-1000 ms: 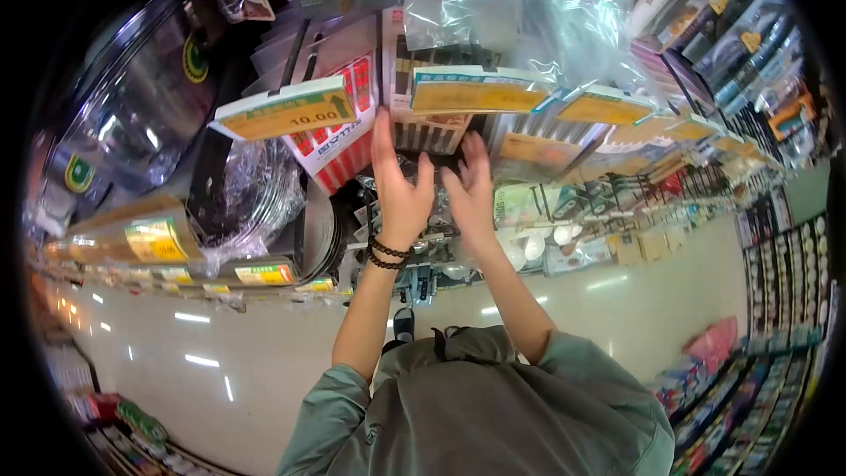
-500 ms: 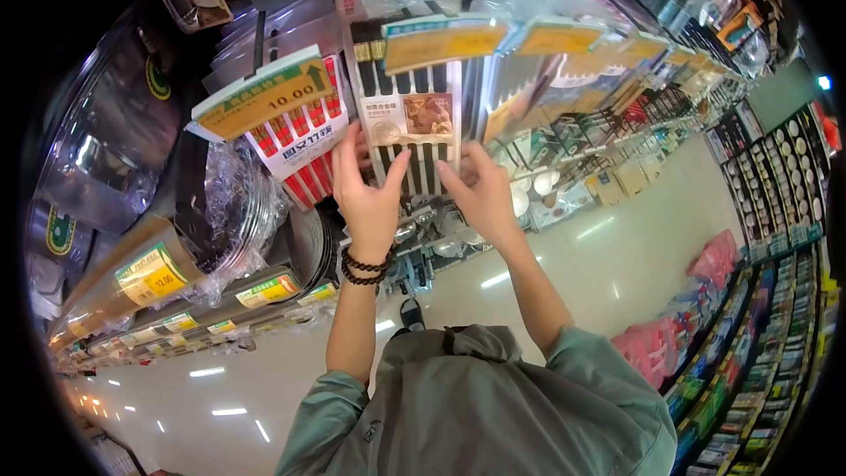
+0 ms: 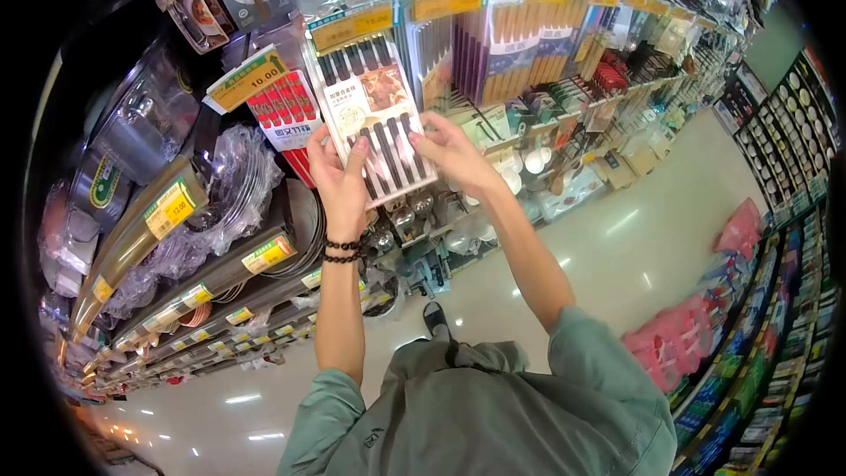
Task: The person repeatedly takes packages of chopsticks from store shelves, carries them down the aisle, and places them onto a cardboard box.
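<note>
Shelving (image 3: 231,277) surrounds held chopstick pack (image 3: 374,113), price tag (image 3: 352,28) overlapping.

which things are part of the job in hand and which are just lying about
In hand:
- black-and-silver chopstick pack, held by left hand and right hand

Just around:
- red chopstick pack
- 10.00 price tag
- pink bundles

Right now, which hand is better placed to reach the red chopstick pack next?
Probably the left hand: it holds the dark chopstick pack by its left edge, beside the red chopstick pack. The right hand is at the opposite edge, farther away.
</note>
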### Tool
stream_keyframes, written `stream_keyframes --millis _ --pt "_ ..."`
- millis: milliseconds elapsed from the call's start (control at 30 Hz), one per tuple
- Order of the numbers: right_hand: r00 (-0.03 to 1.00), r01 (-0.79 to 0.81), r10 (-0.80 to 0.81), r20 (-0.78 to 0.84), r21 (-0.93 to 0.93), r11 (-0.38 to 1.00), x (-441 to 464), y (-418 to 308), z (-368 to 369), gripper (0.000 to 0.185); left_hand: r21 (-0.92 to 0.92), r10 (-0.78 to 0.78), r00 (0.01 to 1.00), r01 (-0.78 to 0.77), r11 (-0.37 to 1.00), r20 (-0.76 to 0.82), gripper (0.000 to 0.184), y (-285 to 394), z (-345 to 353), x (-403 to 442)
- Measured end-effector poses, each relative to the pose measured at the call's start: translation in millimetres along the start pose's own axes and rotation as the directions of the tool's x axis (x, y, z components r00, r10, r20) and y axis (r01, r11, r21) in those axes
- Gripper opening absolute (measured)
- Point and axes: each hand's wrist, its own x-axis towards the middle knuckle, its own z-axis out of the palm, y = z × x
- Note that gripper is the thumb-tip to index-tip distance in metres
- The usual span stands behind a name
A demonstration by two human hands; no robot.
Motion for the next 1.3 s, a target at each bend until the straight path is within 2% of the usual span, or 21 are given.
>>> stream_keyframes --millis 100,167,233,367,500,533,633,667,767,867,967,1100,1167,1233,1300 --pt "0.999 0.054 -0.055 -0.002 0.186 0.981 5.0 16.7 4.1 0.026 0.085 0.035 0.999 -0.035 0.996 0.002 0.046 -2.9 -0.1 2.6" --pt "0.997 0.081 -0.080 -0.012 0.216 0.973 6.4 29.5 4.1 0.025 0.076 0.077 0.997 -0.077 0.994 0.011 0.042 -11.4 -7.3 4.0" --pt "0.994 0.097 -0.087 -0.059 0.179 0.979 4.4 30.8 10.4 0.025 0.104 0.113 0.993 -0.116 0.988 0.030 0.041 -6.3 -7.1 4.6" --pt "0.986 0.167 -0.163 -0.037 0.223 0.960 -6.1 25.2 14.9 0.023 0.039 0.103 0.994 -0.104 0.994 0.020 0.041 -2.1 -5.5 1.2" --pt "0.988 0.152 -0.151 -0.018 0.125 0.980 2.2 29.2 5.1 0.024 0.008 0.115 0.993 -0.115 0.993 0.011 0.044 -12.7 -4.9 6.0" --pt "0.990 0.137 -0.140 0.025 0.091 0.986 6.1 32.3 -0.3 0.026 -0.011 0.120 0.991 -0.120 0.993 0.054 0.046 -21.4 -10.3 10.8" --pt "0.995 0.068 -0.073 0.061 0.092 0.993 16.5 44.2 -10.7 0.029 0.074 0.077 0.996 -0.080 0.994 0.047 0.044 -38.2 -15.7 13.0" --pt "0.995 0.093 -0.096 0.032 0.082 0.992 15.6 41.0 -9.9 0.036 0.072 0.041 0.996 -0.046 0.996 0.075 0.046 -39.7 -15.1 12.6" --pt "0.992 0.122 -0.125 0.031 0.099 0.988 15.5 37.3 -11.1 0.041 0.020 0.093 0.992 -0.095 0.995 0.080 0.050 -45.7 -9.8 12.0" --pt "0.990 0.103 -0.117 0.076 0.165 0.981 4.8 34.7 -9.6 0.039 -0.023 0.100 0.992 -0.098 0.995 0.074 0.050 -37.8 -12.1 3.4" --pt "0.994 0.091 -0.099 0.047 0.146 0.985 -11.1 33.5 -4.1 0.035 0.039 0.101 0.991 -0.105 0.994 0.085 0.050 -18.7 -10.1 -18.7" --pt "0.997 0.000 -0.010 0.078 0.125 0.992 -42.6 25.2 -5.0 0.034 0.018 -0.017 0.999 0.016 1.000 0.038 0.052 -5.0 -5.7 -51.0" --pt "0.994 -0.027 0.015 0.110 0.109 0.994 -55.4 24.0 -11.5 0.033 -0.048 -0.067 0.997 0.068 0.997 0.025 0.052 -4.6 -4.1 -66.4" --pt "0.989 -0.034 0.023 0.144 0.077 0.996 -63.6 22.5 -18.5 0.036 -0.083 -0.140 0.988 0.146 0.986 0.064 0.053 -10.0 -7.1 -81.6" --pt "0.991 -0.024 0.018 0.133 0.047 0.999 -68.0 15.7 -18.3 0.048 -0.136 -0.222 0.972 0.230 0.964 0.074 0.054 -16.8 -5.8 -98.3"
